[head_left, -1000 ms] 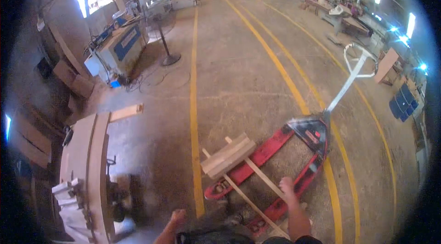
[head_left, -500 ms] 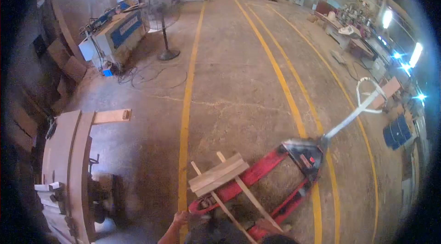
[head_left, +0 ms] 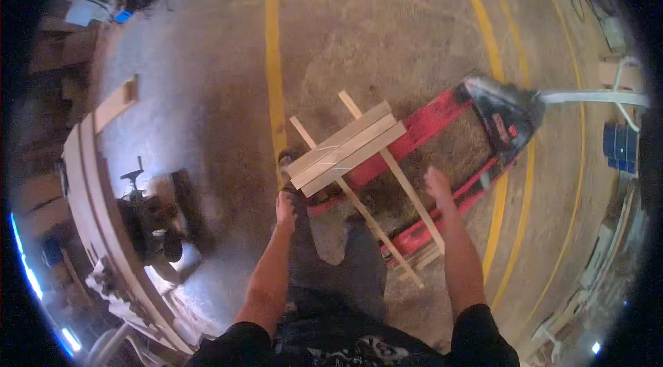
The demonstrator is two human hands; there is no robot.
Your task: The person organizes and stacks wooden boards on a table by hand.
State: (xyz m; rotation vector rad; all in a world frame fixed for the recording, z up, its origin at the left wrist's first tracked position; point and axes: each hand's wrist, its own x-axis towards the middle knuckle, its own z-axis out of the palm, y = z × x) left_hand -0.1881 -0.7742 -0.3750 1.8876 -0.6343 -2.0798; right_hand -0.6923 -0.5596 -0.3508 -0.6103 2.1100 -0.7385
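A small stack of light wooden boards (head_left: 345, 148) lies slantwise across two long thin wooden strips. The strips rest across the red forks of a pallet jack (head_left: 435, 122). My left hand (head_left: 285, 209) hangs just below the boards' near left end, seemingly apart from them, holding nothing that I can see. Over the gap between the forks, right of the longer strip (head_left: 413, 194), is my right hand (head_left: 438, 184). It is slightly blurred and looks empty, with fingers loosely apart. More short wood pieces (head_left: 428, 255) lie under the strips' near ends.
The jack's pale handle (head_left: 594, 96) reaches out to the right. On the left stands a long wooden workbench (head_left: 103, 208) with a board end sticking out and a dark mechanism beside it. Yellow lines (head_left: 274, 56) run along the concrete floor. A blue container (head_left: 620, 147) stands far right.
My view has tilted down, so the boards and jack appear higher. Both hands and forearms have come fully into view, and the right hand now shows above the forks.
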